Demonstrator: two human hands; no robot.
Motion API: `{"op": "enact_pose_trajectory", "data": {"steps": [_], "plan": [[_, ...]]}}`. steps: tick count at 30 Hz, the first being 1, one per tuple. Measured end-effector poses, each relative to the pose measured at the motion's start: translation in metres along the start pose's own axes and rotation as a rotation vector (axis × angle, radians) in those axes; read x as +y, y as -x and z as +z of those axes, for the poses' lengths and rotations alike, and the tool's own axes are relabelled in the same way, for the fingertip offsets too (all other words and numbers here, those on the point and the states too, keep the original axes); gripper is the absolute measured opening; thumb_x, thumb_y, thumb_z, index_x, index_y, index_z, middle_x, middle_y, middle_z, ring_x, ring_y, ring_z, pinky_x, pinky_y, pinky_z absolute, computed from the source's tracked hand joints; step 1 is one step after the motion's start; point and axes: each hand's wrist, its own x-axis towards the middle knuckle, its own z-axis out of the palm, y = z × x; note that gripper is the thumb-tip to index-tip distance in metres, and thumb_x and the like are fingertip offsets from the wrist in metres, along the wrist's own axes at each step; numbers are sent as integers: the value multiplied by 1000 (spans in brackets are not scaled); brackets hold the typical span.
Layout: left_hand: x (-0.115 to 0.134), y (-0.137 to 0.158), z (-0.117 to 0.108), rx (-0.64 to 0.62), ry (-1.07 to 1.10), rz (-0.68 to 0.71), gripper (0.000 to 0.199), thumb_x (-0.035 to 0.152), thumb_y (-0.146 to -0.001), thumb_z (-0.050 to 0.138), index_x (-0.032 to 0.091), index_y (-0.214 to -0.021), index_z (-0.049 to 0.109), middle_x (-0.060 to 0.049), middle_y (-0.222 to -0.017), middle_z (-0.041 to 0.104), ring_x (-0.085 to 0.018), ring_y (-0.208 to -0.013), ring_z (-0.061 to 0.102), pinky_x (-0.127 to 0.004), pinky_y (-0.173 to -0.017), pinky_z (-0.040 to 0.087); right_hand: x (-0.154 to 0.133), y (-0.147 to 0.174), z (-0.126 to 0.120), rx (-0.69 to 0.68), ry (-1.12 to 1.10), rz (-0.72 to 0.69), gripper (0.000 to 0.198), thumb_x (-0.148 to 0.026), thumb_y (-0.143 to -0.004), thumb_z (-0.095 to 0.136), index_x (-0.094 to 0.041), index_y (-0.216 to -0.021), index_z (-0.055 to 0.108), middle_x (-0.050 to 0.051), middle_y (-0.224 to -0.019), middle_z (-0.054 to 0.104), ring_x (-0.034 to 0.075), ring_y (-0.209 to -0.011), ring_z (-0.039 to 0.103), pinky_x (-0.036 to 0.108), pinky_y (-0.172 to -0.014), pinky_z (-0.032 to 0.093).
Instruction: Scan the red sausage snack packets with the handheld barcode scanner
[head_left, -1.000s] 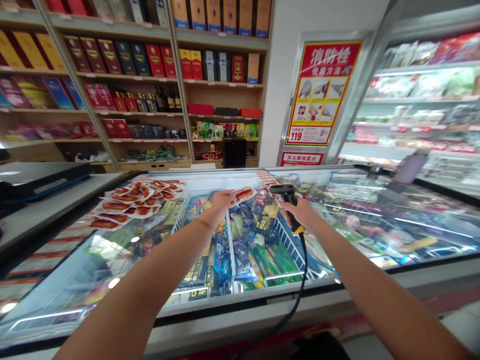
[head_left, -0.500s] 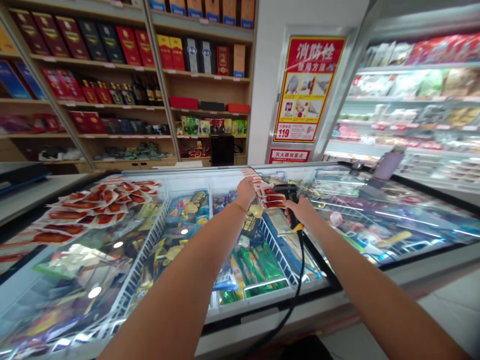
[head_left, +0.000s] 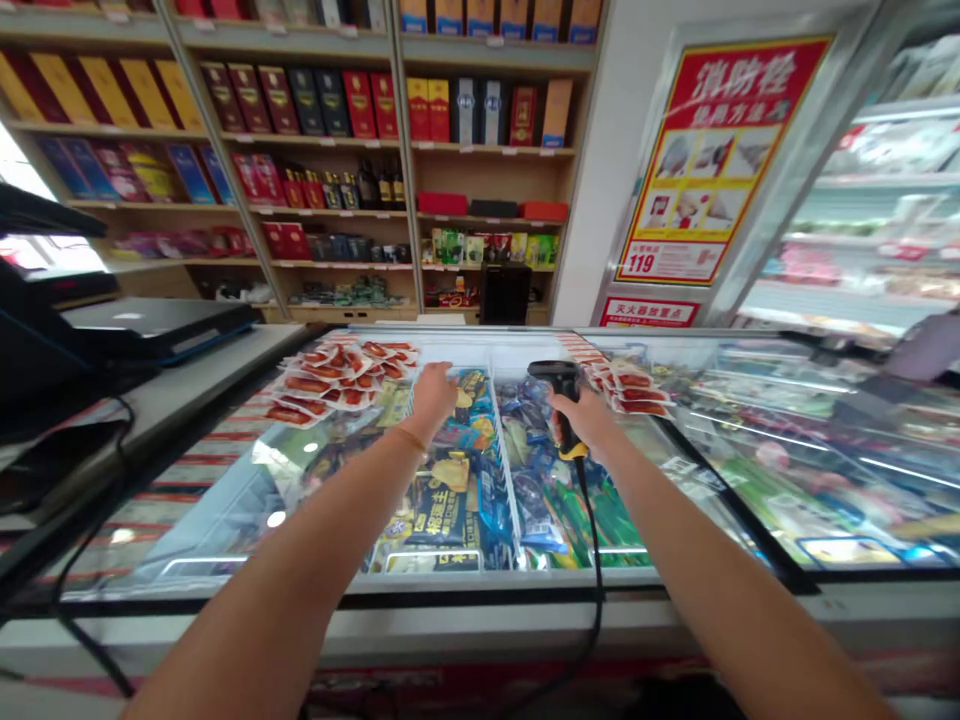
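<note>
My right hand [head_left: 589, 415] grips a black and yellow corded barcode scanner [head_left: 561, 395], held upright over the freezer's glass top. Just right of that hand lies a small stack of vacuum-packed sausages [head_left: 630, 388]. My left hand [head_left: 433, 400] hovers over the glass with nothing visible in it; its thumb and forefinger look a little apart. To its left, a larger pile of packed sausages [head_left: 337, 375] is spread on the glass. The scanner's black cord [head_left: 594, 540] hangs down over the front edge of the freezer.
Under the glass, the chest freezer [head_left: 525, 590] holds bagged frozen goods in wire baskets. A counter with a flat black device [head_left: 157, 325] stands at left. Behind are shelves of boxes and bottles [head_left: 322, 190], a red fire hydrant poster [head_left: 720, 160] and a chilled display case [head_left: 885, 230].
My left hand has left the right-hand sausage stack and moved left towards the larger pile. The scanner stays in my right hand, now left of the small stack. The view has turned left.
</note>
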Motion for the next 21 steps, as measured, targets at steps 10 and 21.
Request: {"op": "enact_pose_trajectory", "data": {"steps": [10,21], "plan": [[-79,5,-80,167,-626,38,41,23,-89,37,12,-121,61,-17,-149,40,-35,-140,26,-53,-108,24,37,9,39,-98,77,-78,28,-35,-73,66,-21,-87,45,-7,-51,53,12,-33,50,24,-34,40],[-45,19,-68,157,-575,104,34,18,-90,35,14,-101,67,-17,-115,65,-33,-118,51,-51,-97,33,37,15,32,-133,89,-108,30,-38,-75,65,-22,-90,45,-8,-53,54,11,-35,50,24,-36,42]]}}
